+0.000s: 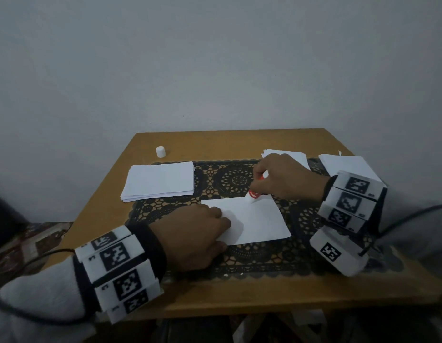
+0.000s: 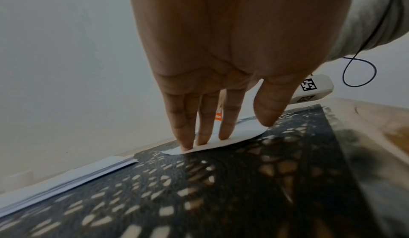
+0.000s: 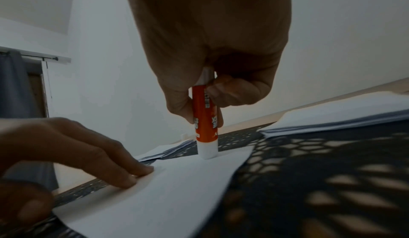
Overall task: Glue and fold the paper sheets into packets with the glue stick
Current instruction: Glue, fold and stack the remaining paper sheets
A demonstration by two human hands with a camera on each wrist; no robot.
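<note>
White paper sheet [image 1: 252, 219] lies on a black lace mat [image 1: 230, 179] at centre frame, pinned by the flat, straight fingers of the left hand [image 1: 197, 233]. Right hand [image 1: 286, 177] grips the orange glue stick [image 3: 204, 124], its tip touching the sheet's far edge. Paper stacks [image 1: 160, 180] sit at centre left and right.

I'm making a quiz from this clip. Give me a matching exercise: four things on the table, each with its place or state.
1. glue stick
2. white cap
3. sheet
4. left hand

a. stands alone on bare wood at the far left
b. presses the sheet flat
c. upright, tip on the sheet, held by the right hand
d. lies on the lace mat

1-c, 2-a, 3-d, 4-b
</note>
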